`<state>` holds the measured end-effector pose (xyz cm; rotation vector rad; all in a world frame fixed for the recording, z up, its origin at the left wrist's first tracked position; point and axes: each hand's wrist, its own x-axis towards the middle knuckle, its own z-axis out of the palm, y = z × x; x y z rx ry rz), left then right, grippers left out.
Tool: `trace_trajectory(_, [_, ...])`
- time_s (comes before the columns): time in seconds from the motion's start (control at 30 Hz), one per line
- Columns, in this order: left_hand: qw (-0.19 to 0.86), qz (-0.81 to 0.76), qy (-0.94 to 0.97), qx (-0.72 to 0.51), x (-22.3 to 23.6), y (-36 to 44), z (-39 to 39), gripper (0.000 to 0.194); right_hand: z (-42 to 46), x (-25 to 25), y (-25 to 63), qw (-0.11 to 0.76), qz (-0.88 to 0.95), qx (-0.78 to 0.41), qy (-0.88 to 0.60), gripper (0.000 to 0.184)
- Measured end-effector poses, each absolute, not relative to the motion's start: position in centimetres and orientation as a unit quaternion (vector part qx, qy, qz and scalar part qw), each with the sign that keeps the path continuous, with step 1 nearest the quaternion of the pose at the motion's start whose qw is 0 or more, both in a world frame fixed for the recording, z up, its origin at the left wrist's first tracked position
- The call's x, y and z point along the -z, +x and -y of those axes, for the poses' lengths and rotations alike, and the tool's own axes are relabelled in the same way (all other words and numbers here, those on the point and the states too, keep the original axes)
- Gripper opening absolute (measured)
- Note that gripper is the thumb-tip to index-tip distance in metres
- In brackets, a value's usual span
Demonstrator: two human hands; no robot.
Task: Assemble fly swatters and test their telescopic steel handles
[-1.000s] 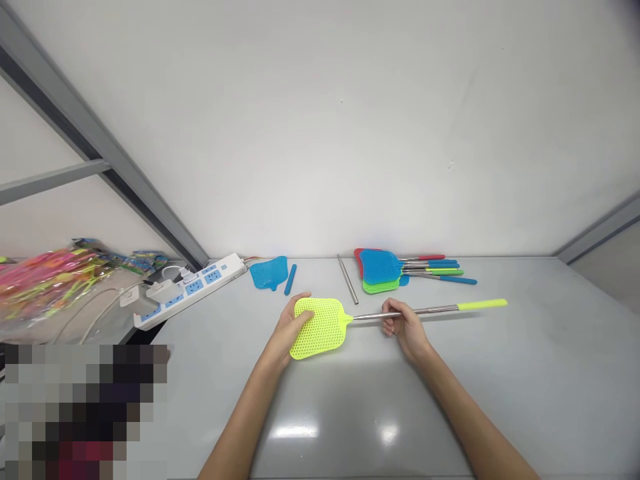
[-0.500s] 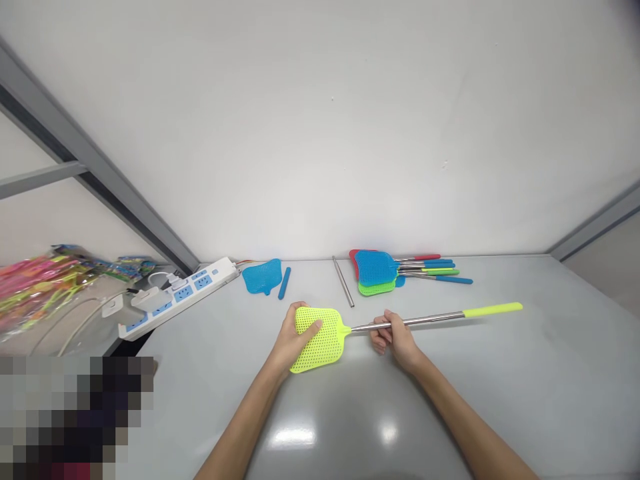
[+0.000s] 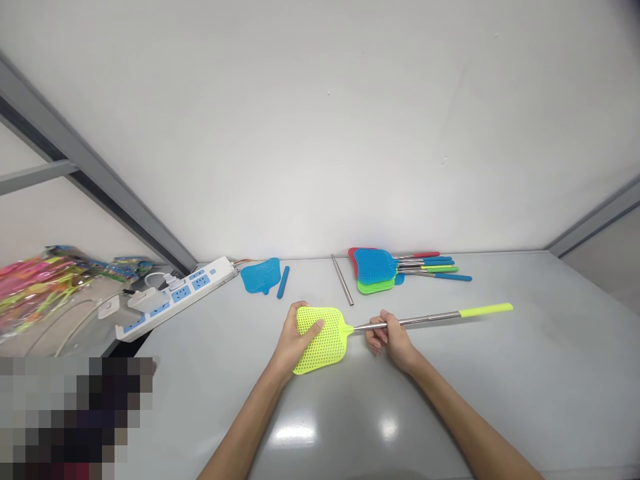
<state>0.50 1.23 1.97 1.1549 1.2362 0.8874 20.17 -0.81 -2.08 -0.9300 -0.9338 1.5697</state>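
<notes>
A yellow fly swatter (image 3: pixel 327 343) with a perforated head, a metal telescopic rod and a yellow grip is held level above the table. My left hand (image 3: pixel 293 341) clasps the far left side of its head, thumb on top. The fingers of my right hand (image 3: pixel 394 337) close round the rod, a little right of where it joins the head. Behind them lie a loose blue swatter head (image 3: pixel 261 276), a blue grip tube (image 3: pixel 283 282) and a bare metal rod (image 3: pixel 343 279). A pile of swatters (image 3: pixel 376 267) in red, blue and green lies at the back.
A white power strip (image 3: pixel 175 298) with plugs and cables slants across the table's left side. Bagged colourful items (image 3: pixel 45 287) lie beyond it. The wall (image 3: pixel 320 133) rises behind the grey table (image 3: pixel 525 387). A pixelated patch covers the lower left corner.
My right hand has slid left along the rod, closer to the swatter head. The swatter sits slightly lower in view. The camera view has shifted a little; my left hand keeps its grip.
</notes>
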Motion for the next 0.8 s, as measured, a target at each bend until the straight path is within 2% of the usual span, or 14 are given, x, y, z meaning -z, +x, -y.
trace_trajectory(0.43, [0.608, -0.507, 0.469, -0.391, -2.1, 0.2, -1.4, 0.042, 0.5, 1.8, 20.0, 0.504, 0.406, -0.653, -0.395, 0.044])
trace_trajectory(0.6, [0.575, -0.517, 0.487, -0.406, -1.3, -0.7, -2.2, 0.045, 0.4, 1.4, 19.7, 0.501, 0.375, -0.669, -0.402, 0.042])
trace_trajectory(0.8, [0.582, -0.513, 0.468, -0.423, -1.3, -1.9, -3.1, 0.047, -0.1, 1.2, 20.8, 0.593, 0.303, -0.605, -0.437, 0.035])
